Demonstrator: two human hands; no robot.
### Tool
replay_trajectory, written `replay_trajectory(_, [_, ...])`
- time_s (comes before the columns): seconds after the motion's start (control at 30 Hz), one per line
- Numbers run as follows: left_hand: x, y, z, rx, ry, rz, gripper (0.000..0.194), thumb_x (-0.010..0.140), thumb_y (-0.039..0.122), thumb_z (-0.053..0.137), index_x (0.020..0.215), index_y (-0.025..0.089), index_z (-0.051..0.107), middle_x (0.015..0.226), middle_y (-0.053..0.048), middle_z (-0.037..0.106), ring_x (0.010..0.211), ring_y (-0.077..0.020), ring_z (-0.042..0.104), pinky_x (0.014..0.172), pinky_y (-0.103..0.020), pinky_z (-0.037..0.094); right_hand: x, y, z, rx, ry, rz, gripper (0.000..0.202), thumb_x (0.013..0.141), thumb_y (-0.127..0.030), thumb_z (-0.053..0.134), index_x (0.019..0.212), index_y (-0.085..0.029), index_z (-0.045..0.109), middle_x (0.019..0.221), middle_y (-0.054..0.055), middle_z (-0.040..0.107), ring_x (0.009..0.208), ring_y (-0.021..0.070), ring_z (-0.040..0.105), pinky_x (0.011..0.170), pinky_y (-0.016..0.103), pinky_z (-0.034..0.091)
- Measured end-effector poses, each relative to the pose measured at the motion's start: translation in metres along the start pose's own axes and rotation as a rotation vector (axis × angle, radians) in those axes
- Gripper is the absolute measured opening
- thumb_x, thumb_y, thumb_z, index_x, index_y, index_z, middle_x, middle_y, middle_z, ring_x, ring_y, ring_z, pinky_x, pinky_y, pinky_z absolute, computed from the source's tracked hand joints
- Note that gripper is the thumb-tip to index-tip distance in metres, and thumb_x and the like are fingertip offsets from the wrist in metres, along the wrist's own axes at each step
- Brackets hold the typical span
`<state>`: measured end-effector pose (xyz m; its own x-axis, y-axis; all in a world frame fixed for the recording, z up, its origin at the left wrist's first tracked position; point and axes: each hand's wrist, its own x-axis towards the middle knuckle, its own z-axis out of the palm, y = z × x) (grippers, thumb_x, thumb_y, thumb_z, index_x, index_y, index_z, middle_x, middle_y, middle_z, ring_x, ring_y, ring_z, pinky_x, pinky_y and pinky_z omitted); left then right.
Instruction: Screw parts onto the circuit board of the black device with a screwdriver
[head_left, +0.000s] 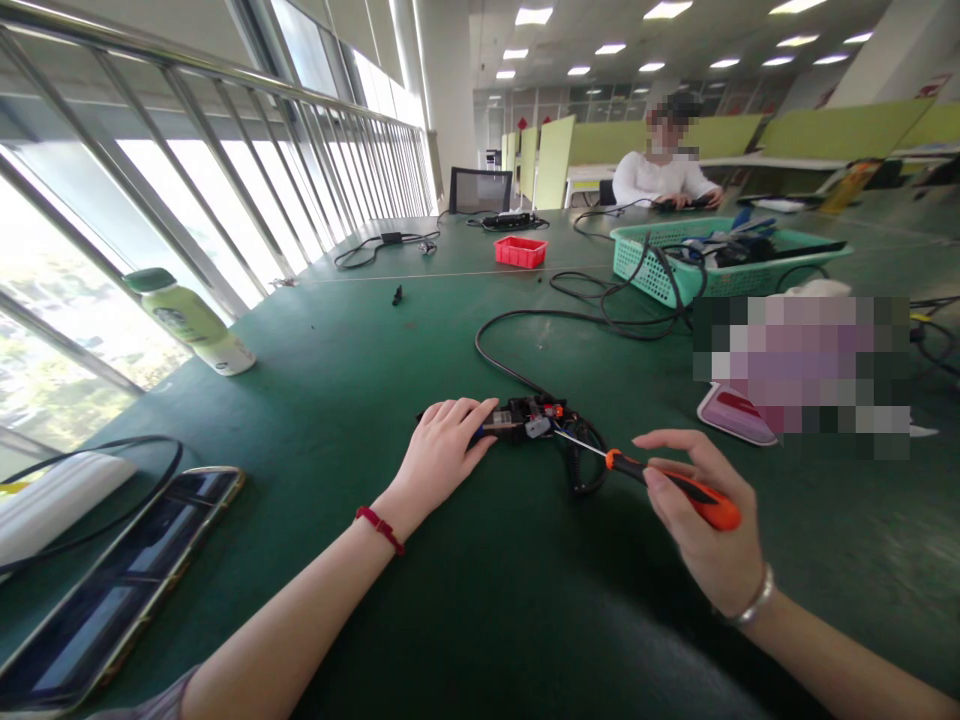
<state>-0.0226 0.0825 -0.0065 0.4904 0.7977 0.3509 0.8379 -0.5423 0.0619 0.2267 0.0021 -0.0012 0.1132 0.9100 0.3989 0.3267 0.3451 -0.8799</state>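
On the green tabletop lies a small black device point(514, 420) with exposed inner parts, a grey piece and a bit of orange at its right end. A black cable point(495, 325) trails from it, and a dark loop rests just beside it. My left hand point(448, 440) is closed over the device's left part and hides that end. In my right hand point(709, 530) is a screwdriver point(675, 490) with an orange and black handle, held between thumb and fingers with the index finger lifted. Its thin metal shaft points left, the tip at the device's right end; contact cannot be made out.
A bottle point(195, 325) and a phone point(124, 590) stand and lie at the left. Further back are a red tray point(521, 252) and a teal basket point(652, 270) of tools and cables. A blurred purplish item point(739, 415) lies right. Another person point(664, 180) sits across.
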Motion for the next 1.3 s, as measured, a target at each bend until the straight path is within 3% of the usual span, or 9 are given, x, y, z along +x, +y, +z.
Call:
replay_trajectory(0.1, [0.0002, 0.0003, -0.0003, 0.002, -0.006, -0.002, 0.039, 0.089, 0.029, 0.047, 0.127, 0.019, 0.043, 0.111, -0.006, 0.057, 0.099, -0.0206, 0.053, 0.091, -0.039, 0.041, 0.0003, 0.0009, 0.0004, -0.027, -0.001, -0.018, 0.009, 0.082, -0.023, 0.055, 0.091, -0.021, 0.055, 0.057, -0.005, 0.046, 0.040, 0.0072, 0.042, 0.035, 0.020, 0.034])
replay_trajectory(0.3, [-0.0004, -0.0002, 0.0010, 0.008, -0.006, 0.000, 0.040, 0.089, 0.030, 0.046, 0.127, 0.019, 0.043, 0.111, -0.006, 0.057, 0.099, -0.0208, 0.052, 0.091, -0.039, 0.041, 0.0035, 0.0007, 0.0026, -0.025, 0.093, -0.195, 0.039, 0.072, -0.014, 0.059, 0.107, -0.023, 0.046, 0.086, 0.002, 0.053, 0.069, 0.0151, 0.058, 0.062, 0.031, 0.052])
replay_trajectory(0.47, [-0.0004, -0.0005, 0.0011, 0.008, -0.008, -0.002, 0.039, 0.089, 0.030, 0.046, 0.126, 0.020, 0.043, 0.111, -0.006, 0.057, 0.099, -0.0208, 0.053, 0.092, -0.039, 0.040, 0.0026, -0.0040, 0.0008, -0.106, -0.014, -0.173, 0.026, 0.078, -0.017, 0.054, 0.103, -0.022, 0.049, 0.062, -0.005, 0.045, 0.044, 0.0092, 0.045, 0.042, 0.022, 0.041])
replay_trajectory(0.57, [-0.0001, -0.0002, 0.0006, 0.005, 0.002, 0.000, 0.038, 0.089, 0.029, 0.046, 0.126, 0.020, 0.043, 0.111, -0.006, 0.057, 0.099, -0.0207, 0.053, 0.091, -0.039, 0.041, 0.0009, -0.0027, -0.0008, -0.124, -0.030, -0.116, 0.013, 0.081, -0.019, 0.053, 0.094, -0.022, 0.053, 0.060, -0.005, 0.048, 0.042, 0.0082, 0.045, 0.040, 0.021, 0.038])
replay_trajectory(0.7, [0.0001, 0.0004, 0.0002, -0.006, 0.010, 0.003, 0.037, 0.089, 0.029, 0.046, 0.125, 0.020, 0.044, 0.110, -0.006, 0.058, 0.099, -0.0207, 0.053, 0.090, -0.040, 0.042, 0.0015, 0.0017, -0.0008, -0.065, 0.050, -0.158, 0.029, 0.076, -0.017, 0.059, 0.103, -0.023, 0.050, 0.078, -0.001, 0.053, 0.059, 0.0124, 0.054, 0.057, 0.028, 0.049])
replay_trajectory(0.8, [-0.0001, 0.0005, 0.0000, -0.008, 0.007, 0.003, 0.037, 0.089, 0.029, 0.046, 0.125, 0.020, 0.044, 0.111, -0.006, 0.057, 0.099, -0.0208, 0.053, 0.090, -0.039, 0.042, 0.0031, 0.0033, -0.0013, -0.055, 0.046, -0.217, 0.037, 0.074, -0.017, 0.059, 0.109, -0.024, 0.047, 0.088, 0.002, 0.052, 0.075, 0.0170, 0.056, 0.069, 0.034, 0.050])
replay_trajectory(1.03, [-0.0003, 0.0003, 0.0003, -0.006, 0.007, 0.005, 0.037, 0.089, 0.029, 0.046, 0.125, 0.020, 0.044, 0.111, -0.006, 0.057, 0.098, -0.0207, 0.053, 0.091, -0.039, 0.041, 0.0007, 0.0013, -0.0048, -0.155, -0.079, -0.130, 0.014, 0.082, -0.019, 0.051, 0.096, -0.023, 0.052, 0.057, -0.006, 0.044, 0.042, 0.0090, 0.043, 0.041, 0.023, 0.038])
replay_trajectory(1.2, [0.0000, 0.0011, -0.0004, 0.004, -0.002, 0.007, 0.039, 0.089, 0.029, 0.046, 0.126, 0.019, 0.043, 0.111, -0.006, 0.057, 0.100, -0.0212, 0.053, 0.091, -0.039, 0.041, 0.0021, -0.0006, -0.0020, -0.116, 0.074, -0.210, 0.038, 0.073, -0.016, 0.059, 0.108, -0.022, 0.047, 0.087, 0.002, 0.053, 0.070, 0.0148, 0.058, 0.061, 0.028, 0.050])
replay_trajectory(1.3, [0.0001, 0.0015, -0.0013, 0.003, -0.005, 0.004, 0.039, 0.089, 0.029, 0.046, 0.127, 0.019, 0.043, 0.111, -0.006, 0.057, 0.100, -0.0212, 0.053, 0.091, -0.039, 0.041, 0.0023, -0.0021, -0.0014, -0.131, -0.016, -0.136, 0.034, 0.076, -0.018, 0.057, 0.108, -0.023, 0.046, 0.070, -0.003, 0.050, 0.054, 0.0120, 0.052, 0.049, 0.025, 0.047])
